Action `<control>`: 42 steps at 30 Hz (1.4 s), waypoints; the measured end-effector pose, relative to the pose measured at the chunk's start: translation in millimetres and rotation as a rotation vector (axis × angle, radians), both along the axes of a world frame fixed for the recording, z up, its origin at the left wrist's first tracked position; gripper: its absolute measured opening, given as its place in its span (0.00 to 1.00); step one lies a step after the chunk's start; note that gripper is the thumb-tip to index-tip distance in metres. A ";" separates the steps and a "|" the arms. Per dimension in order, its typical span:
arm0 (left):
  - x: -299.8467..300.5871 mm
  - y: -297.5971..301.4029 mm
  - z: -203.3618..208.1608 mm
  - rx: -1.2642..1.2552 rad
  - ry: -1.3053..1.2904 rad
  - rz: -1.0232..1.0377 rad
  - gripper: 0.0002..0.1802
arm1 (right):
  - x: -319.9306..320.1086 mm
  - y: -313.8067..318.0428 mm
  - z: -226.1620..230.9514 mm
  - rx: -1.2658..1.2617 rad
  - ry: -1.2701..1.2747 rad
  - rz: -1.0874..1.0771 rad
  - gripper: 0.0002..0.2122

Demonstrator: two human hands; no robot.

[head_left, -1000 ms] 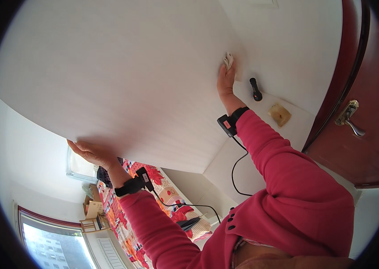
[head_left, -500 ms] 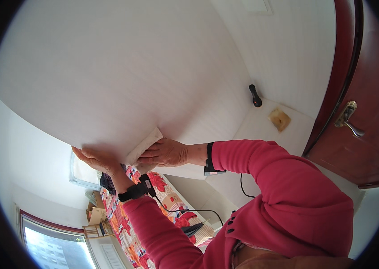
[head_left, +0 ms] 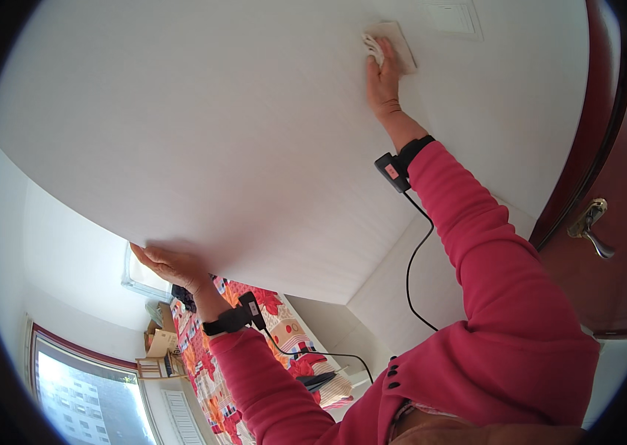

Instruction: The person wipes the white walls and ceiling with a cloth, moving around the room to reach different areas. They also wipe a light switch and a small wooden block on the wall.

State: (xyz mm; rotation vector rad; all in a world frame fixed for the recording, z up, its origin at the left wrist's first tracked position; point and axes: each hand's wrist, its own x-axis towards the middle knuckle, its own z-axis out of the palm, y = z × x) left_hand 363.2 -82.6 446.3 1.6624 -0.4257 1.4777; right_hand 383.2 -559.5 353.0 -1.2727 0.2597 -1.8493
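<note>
My right hand (head_left: 384, 83) is raised high on a large white panel (head_left: 202, 133), pressing a folded off-white cloth (head_left: 399, 46) against its surface. The fingers bend over the cloth, and part of it bunches up beside the thumb. Lower and to the left, my left hand (head_left: 173, 267) rests at the panel's lower edge with its fingers stretched along it; no loose thing shows in it. Each wrist wears a black band with a small box and a cable.
A white switch plate (head_left: 453, 18) is right of the cloth. Further right stands a dark red door with a metal handle (head_left: 591, 228). Below the panel lies a bed with a red floral cover (head_left: 284, 334). Cardboard boxes (head_left: 161, 341) and a window (head_left: 91, 393) are at lower left.
My right hand has swept up and right with the cloth, from beside my left hand to near the switch plate. The left hand stays at the edge. My right arm now hides the torch and yellowish square.
</note>
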 end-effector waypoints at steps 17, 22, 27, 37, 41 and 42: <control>-7.8 29.3 -68.9 -0.156 0.197 -0.452 0.43 | -10.3 197.6 87.9 -0.512 0.145 -0.083 0.25; -86.3 63.9 -227.2 -0.392 0.613 -0.451 0.32 | -29.6 271.4 127.5 -0.793 0.135 -0.123 0.28; -157.0 54.2 -272.7 -0.578 0.854 -0.631 0.18 | -42.1 338.2 124.6 -1.086 0.156 -0.043 0.33; -149.1 4.0 -135.0 0.118 0.172 -0.321 0.25 | -63.8 364.9 24.5 -1.355 0.290 0.001 0.28; -127.3 -11.8 -136.9 0.098 0.213 -0.312 0.30 | -68.7 360.1 -19.3 -1.406 0.362 0.081 0.26; -123.3 -13.2 -144.2 0.085 0.253 -0.319 0.30 | -69.5 358.2 -31.3 -1.392 0.334 0.103 0.26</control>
